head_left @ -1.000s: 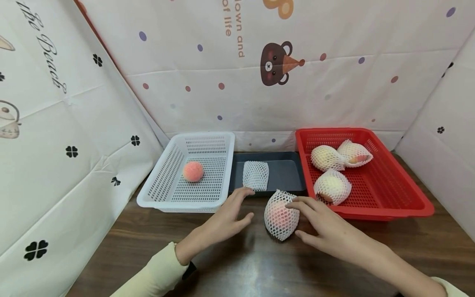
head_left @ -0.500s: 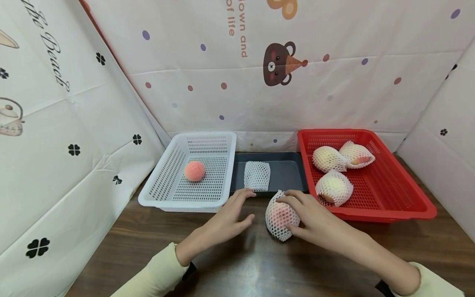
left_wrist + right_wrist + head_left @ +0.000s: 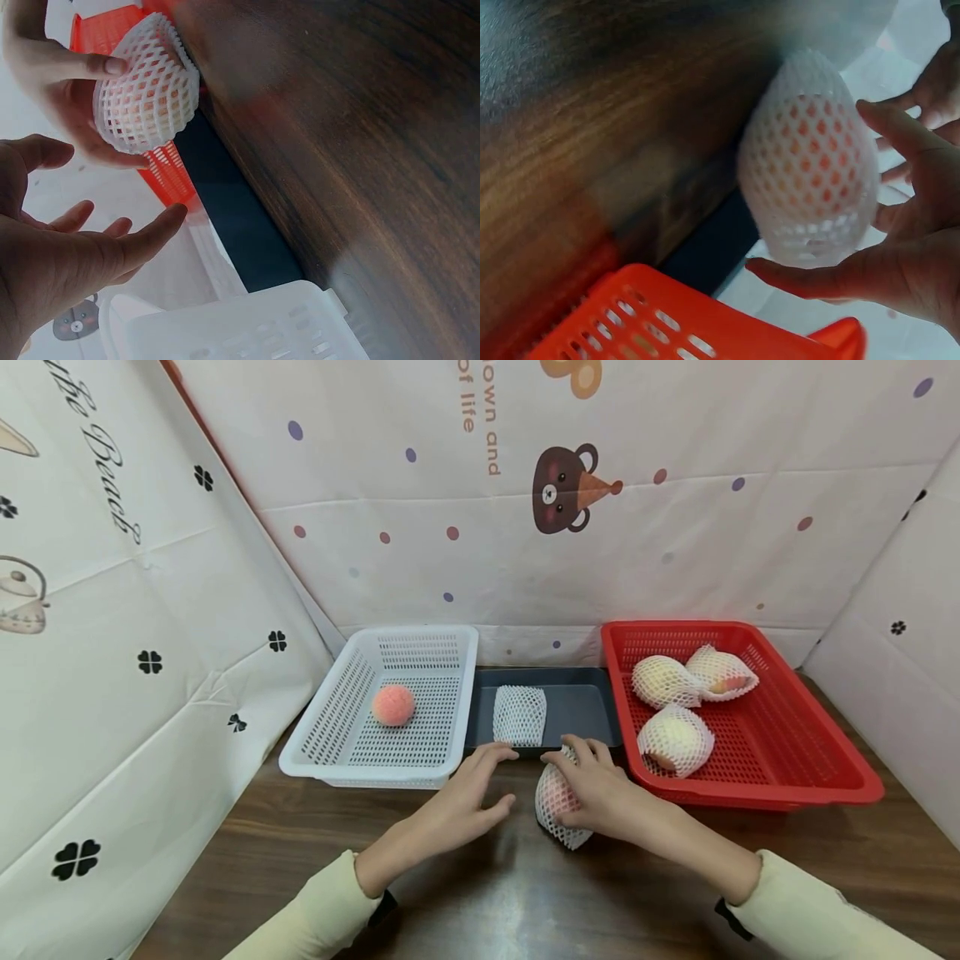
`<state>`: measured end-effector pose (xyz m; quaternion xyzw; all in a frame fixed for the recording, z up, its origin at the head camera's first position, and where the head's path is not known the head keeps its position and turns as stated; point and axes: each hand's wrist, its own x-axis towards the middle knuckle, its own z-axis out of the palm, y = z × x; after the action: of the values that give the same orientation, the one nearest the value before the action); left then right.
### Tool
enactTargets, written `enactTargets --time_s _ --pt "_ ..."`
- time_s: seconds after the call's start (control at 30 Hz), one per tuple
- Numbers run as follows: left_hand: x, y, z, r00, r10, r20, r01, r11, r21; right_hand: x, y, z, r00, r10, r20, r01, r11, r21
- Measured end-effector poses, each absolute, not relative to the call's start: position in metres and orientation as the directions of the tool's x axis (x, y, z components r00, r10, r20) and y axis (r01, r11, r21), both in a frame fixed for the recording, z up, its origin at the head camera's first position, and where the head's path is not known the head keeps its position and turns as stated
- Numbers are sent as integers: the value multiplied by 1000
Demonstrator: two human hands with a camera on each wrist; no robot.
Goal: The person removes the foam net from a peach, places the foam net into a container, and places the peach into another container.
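Note:
A pinkish peach in a white foam net sleeve (image 3: 552,799) stands on the table in front of the dark tray (image 3: 581,706). My right hand (image 3: 603,789) grips it from the right, fingers over its far side and thumb on the near side. In the right wrist view the netted peach (image 3: 810,161) lies between thumb and fingertips. My left hand (image 3: 463,795) hovers to the left, fingers spread and holding nothing, apart from the peach. An empty-looking foam net (image 3: 519,716) lies flat in the tray.
The white basket (image 3: 367,774) at left holds a round pink fuzzy fruit or ball (image 3: 393,705). At right, the red basket (image 3: 765,727) carries three netted fruits, one being a netted fruit (image 3: 675,739) near its front left. Printed cloth (image 3: 450,568) encloses the back and sides.
My right hand has moved left onto the netted peach, its fingers now round it. The left hand has kept its place and pose; the baskets and tray stay put.

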<state>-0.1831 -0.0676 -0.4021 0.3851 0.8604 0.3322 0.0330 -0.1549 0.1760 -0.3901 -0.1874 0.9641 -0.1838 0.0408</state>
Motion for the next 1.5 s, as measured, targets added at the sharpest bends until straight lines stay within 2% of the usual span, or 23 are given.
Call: enactTargets --time_s 0.23,0.6,0.77,0.93,1.27,1.4,1.5 --pt "-183 -65 -402 -697 686 208 651 484 585 -156 173 -403 -926 -374 -51 -319 848 -423" --pt "-182 -64 -399 -691 695 199 651 479 589 -165 177 -402 -886 -447 121 -456 800 -389" --pt "-185 -63 -395 -692 668 272 651 416 635 -176 181 -381 -893 -397 211 -450 784 -428" --pt "-188 -61 -390 -738 599 311 592 353 724 -186 183 -361 -907 -333 257 -420 758 -500" --pt "-192 -48 -385 -788 553 269 490 300 818 -200 182 -347 -915 -218 340 -391 693 -606" --pt "-195 -45 -384 -800 497 337 505 253 826 -202 182 -344 -921 -193 339 -375 680 -631" --pt "-200 -43 -385 -787 446 427 539 158 827 -202 182 -343 -928 -177 329 -358 671 -649"
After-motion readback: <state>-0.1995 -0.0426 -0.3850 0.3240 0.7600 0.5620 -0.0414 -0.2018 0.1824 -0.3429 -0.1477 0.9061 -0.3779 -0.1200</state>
